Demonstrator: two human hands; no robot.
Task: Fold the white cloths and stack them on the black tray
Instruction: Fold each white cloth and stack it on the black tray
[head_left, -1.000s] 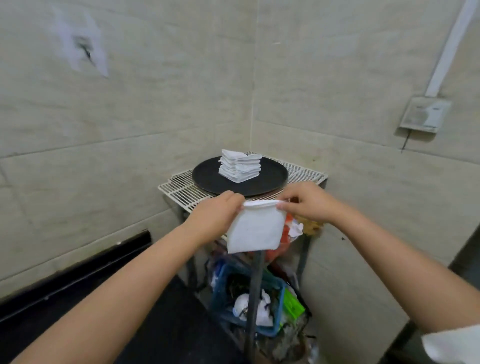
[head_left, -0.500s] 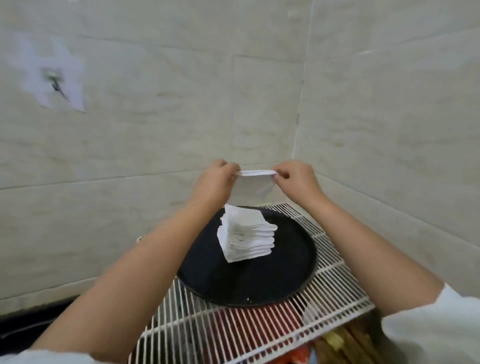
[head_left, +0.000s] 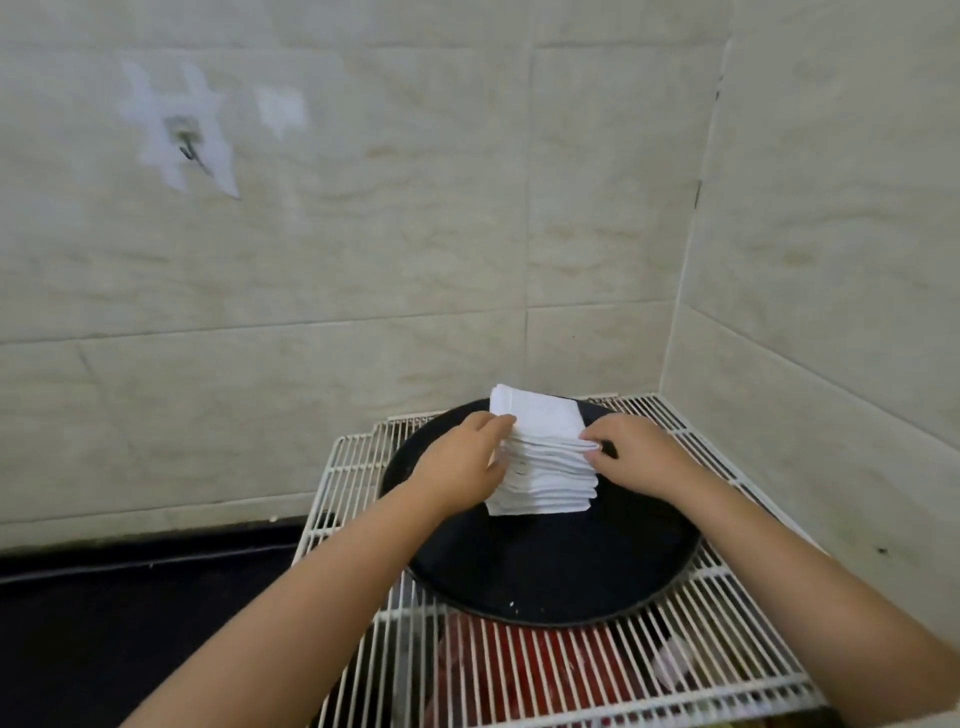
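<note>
My left hand (head_left: 460, 457) and right hand (head_left: 631, 454) were both at the stack of folded white cloths (head_left: 543, 470), one on each side of it. The stack sat on the black tray (head_left: 550, 566), toward the tray's far half, and it was the only thing lying on it apart from a few pale specks near the front rim. The top cloth (head_left: 537, 415) lay flat on the pile, its far left corner jutting a little past the layers below.

My left hand's fingers were fairly straight and lay against the left edge of the stack near its top, pressing rather than gripping. My right hand pinched the near right corner of the upper layers between thumb and fingertips. The two hands were apart, with the width of the pile between them.

The tray was round and shallow, and it rested on a white wire rack (head_left: 727, 623) pushed into the corner of the tiled wall (head_left: 363, 234). The tray's front rim stood back from the rack's near edge. Through the rack's bars I could make out something red (head_left: 524, 670) underneath, too blurred to name. To the left of the rack ran a dark surface (head_left: 130, 613) along the foot of the wall. Higher on the wall a small hook (head_left: 188, 150) sat in a patch of pale residue.
</note>
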